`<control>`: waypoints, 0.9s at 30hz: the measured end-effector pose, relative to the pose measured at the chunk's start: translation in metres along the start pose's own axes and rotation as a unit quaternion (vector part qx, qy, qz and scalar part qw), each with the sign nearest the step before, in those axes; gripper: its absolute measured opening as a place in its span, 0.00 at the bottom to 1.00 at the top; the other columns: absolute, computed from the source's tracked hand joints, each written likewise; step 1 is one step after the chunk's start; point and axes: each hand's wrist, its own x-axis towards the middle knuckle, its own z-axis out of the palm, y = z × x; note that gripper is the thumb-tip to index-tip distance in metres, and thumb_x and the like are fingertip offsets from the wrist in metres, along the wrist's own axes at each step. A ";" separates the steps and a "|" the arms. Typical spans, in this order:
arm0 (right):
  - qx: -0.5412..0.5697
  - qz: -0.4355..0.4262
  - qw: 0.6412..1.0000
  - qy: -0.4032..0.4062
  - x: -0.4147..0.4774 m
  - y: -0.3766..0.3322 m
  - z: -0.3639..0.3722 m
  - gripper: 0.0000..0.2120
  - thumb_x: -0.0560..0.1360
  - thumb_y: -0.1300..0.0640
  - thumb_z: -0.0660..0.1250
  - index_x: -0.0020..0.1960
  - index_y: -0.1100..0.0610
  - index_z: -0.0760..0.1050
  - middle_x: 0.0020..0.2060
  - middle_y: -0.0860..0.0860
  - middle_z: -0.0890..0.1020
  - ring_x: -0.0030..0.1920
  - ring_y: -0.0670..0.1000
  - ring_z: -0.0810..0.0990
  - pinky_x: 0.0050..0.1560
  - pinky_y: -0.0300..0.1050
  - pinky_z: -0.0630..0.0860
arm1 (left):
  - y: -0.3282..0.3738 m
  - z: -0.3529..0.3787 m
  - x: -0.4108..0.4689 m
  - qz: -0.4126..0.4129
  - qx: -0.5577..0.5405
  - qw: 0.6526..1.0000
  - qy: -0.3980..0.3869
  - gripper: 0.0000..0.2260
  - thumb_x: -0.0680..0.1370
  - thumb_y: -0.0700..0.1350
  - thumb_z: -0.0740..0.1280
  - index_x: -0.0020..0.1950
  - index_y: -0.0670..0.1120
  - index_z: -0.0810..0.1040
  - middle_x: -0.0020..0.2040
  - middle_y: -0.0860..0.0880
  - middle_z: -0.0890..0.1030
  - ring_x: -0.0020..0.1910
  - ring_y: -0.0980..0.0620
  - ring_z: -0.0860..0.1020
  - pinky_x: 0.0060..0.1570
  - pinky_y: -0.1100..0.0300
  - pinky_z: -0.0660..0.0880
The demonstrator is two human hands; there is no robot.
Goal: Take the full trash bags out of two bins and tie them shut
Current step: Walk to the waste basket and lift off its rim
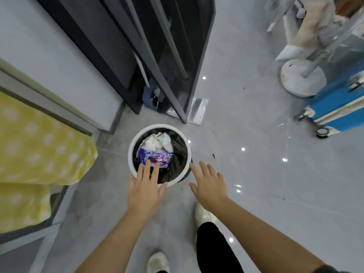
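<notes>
We reached both hands, left [144,187] and right [209,185], fingers spread and empty, toward the round white plastic bin [131,149] at frame centre; next, we judged, came gripping its black bag [180,152] rim.

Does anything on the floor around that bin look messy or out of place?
Yes. Small dark crumbs lie scattered on the grey floor right of the white bin, and a flat silvery packet lies loose beyond it.

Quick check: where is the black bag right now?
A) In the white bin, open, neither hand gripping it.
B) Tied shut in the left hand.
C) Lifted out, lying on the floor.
A: the black bag lines the white bin with trash showing, and the left hand and right hand are both spread open, holding nothing.
</notes>
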 end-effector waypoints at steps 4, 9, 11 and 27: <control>-0.021 -0.019 0.999 0.023 0.071 -0.001 0.050 0.30 0.81 0.43 0.50 0.77 0.47 0.40 0.78 0.55 0.50 0.76 0.58 0.52 0.70 0.58 0.61 | -0.038 0.074 0.041 -0.075 -0.057 0.995 0.037 0.29 0.77 0.56 0.62 0.74 0.45 0.63 0.76 0.41 0.60 0.76 0.39 0.55 0.69 0.38 0.58; 0.112 0.025 0.986 0.122 0.150 -0.001 0.095 0.33 0.80 0.47 0.56 0.77 0.55 0.43 0.76 0.58 0.55 0.70 0.61 0.64 0.63 0.57 0.68 | -0.083 0.140 0.086 -0.184 -0.182 0.959 0.118 0.31 0.79 0.52 0.61 0.76 0.39 0.54 0.77 0.39 0.55 0.77 0.41 0.49 0.74 0.48 0.49; 0.191 0.050 0.969 0.149 0.173 0.000 0.109 0.32 0.80 0.51 0.57 0.77 0.58 0.46 0.72 0.59 0.63 0.66 0.62 0.69 0.58 0.55 0.70 | -0.097 0.162 0.104 -0.211 -0.264 0.933 0.128 0.29 0.78 0.46 0.63 0.74 0.36 0.58 0.75 0.37 0.61 0.75 0.39 0.54 0.73 0.49 0.53; 0.337 0.042 0.907 0.247 0.201 -0.025 0.125 0.18 0.76 0.65 0.54 0.65 0.57 0.62 0.46 0.56 0.76 0.45 0.61 0.76 0.44 0.48 0.70 | -0.123 0.179 0.114 -0.181 -0.480 0.820 0.255 0.22 0.76 0.34 0.57 0.68 0.49 0.65 0.60 0.47 0.76 0.54 0.49 0.74 0.53 0.58 0.67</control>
